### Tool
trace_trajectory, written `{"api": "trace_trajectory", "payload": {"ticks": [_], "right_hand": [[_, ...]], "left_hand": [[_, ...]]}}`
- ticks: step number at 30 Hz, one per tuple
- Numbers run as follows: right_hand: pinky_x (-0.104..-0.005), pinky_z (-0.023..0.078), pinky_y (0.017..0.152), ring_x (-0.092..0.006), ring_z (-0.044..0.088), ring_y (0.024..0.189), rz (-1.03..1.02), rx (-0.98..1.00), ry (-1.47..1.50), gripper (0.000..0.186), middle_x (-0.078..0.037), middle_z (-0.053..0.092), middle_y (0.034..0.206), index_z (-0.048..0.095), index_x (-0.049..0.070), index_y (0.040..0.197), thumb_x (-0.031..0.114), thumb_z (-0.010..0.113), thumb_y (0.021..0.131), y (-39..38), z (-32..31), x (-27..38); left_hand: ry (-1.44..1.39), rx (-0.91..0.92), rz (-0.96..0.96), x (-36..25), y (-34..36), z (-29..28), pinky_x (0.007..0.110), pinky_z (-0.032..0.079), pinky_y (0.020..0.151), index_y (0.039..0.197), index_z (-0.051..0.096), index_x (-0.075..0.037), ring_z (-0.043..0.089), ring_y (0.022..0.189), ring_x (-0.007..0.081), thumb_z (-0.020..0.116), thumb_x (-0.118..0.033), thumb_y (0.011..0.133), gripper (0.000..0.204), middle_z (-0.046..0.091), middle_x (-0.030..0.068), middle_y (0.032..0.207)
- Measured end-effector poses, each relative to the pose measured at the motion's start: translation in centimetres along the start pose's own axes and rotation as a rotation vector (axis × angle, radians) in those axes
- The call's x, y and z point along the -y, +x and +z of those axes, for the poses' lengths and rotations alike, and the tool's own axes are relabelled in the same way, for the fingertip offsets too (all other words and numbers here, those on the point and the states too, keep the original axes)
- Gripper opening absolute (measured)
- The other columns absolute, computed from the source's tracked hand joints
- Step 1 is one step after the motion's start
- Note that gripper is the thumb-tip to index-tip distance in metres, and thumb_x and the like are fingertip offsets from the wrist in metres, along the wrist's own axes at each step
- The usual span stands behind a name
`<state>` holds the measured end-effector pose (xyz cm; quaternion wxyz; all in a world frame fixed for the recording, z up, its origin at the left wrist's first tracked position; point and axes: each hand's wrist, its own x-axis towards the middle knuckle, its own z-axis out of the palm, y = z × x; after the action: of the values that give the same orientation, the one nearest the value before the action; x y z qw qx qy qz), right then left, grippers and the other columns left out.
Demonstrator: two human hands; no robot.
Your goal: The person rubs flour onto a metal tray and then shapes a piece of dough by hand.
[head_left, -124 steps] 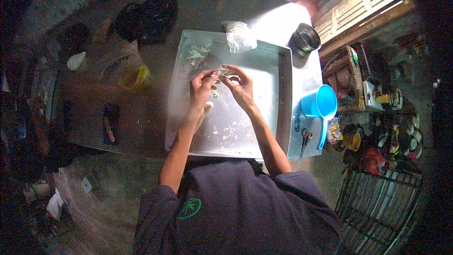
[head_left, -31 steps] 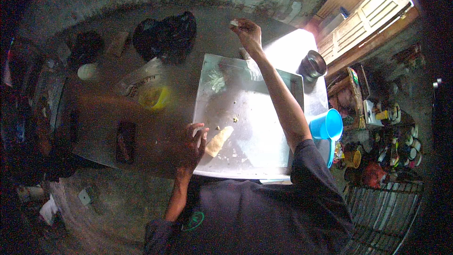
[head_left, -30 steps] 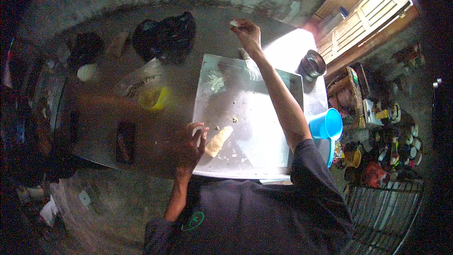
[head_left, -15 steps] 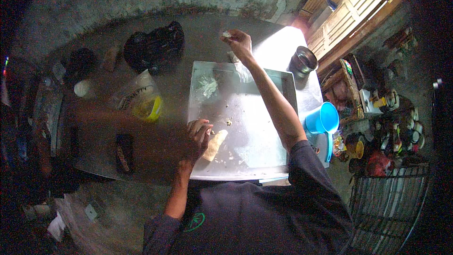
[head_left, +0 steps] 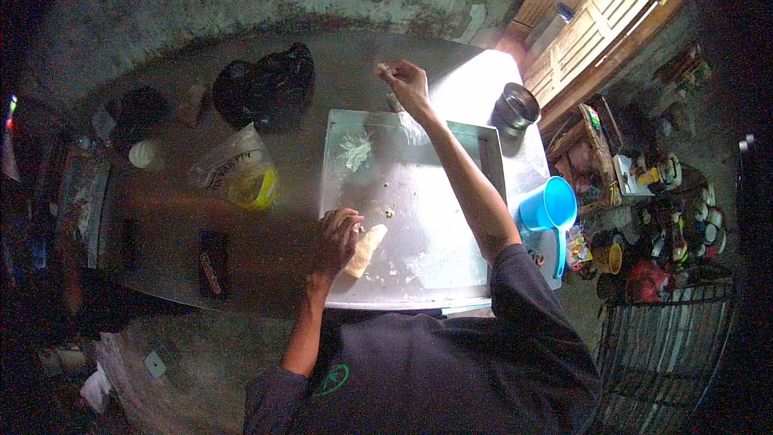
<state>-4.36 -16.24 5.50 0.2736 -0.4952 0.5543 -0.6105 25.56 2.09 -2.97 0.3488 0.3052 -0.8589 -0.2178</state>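
A shallow metal tray [head_left: 336, 133] lies on the table in front of me. Over its left side my left hand [head_left: 338, 238] is closed with curled fingers; what they hold, if anything, I cannot make out. Just right of those fingers lies a pale, elongated piece [head_left: 368, 250], perhaps dough. My right arm reaches across the tray, and my right hand [head_left: 409, 84] is beyond its far edge, fingertips pinching a small pale piece [head_left: 382, 69]. Inside the tray are a whitish-green shredded clump [head_left: 354, 149] and small crumbs [head_left: 390, 213].
Left of the tray stand a clear plastic bag with yellow contents [head_left: 254, 185], a black plastic bag [head_left: 266, 84] and a dark packet [head_left: 213, 264]. On the right are a blue dipper [head_left: 547, 205] and a metal pot [head_left: 515, 109]. Sunlight glares near the doorway [head_left: 600, 32].
My right hand has come slightly nearer, its pinch still closed at the far edge. My left hand stays almost in place beside the pale piece.
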Motion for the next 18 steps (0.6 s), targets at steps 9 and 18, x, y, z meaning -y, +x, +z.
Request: {"api": "trace_trajectory", "payload": {"ticks": [9, 18], "right_hand": [[-0.0246, 0.051, 0.078, -0.0111, 0.065, 0.087, -0.029, 0.013, 0.0, 0.029, -0.006, 0.073, 0.095, 0.072, -0.001, 0.109, 0.021, 0.076, 0.09, -0.7, -0.1, 0.6], [-0.0254, 0.052, 0.081, -0.012, 0.067, 0.09, 0.012, 0.006, 0.018, 0.034, -0.007, 0.073, 0.101, 0.07, -0.002, 0.116, 0.022, 0.074, 0.093, -0.9, 0.1, -0.9]], "left_hand": [[0.019, 0.047, -0.023, -0.8, 0.4, -0.8, 0.042, 0.05, 0.092, 0.104, 0.064, -0.009, 0.062, 0.103, 0.0323, 0.061, -0.007, 0.089, 0.015, 0.064, 0.011, 0.108], [0.059, -0.004, 0.04, -0.5, 0.3, -0.3, 0.043, 0.05, 0.086, 0.102, 0.061, -0.009, 0.062, 0.1, 0.0309, 0.06, -0.006, 0.086, 0.016, 0.064, 0.0097, 0.106]]}}
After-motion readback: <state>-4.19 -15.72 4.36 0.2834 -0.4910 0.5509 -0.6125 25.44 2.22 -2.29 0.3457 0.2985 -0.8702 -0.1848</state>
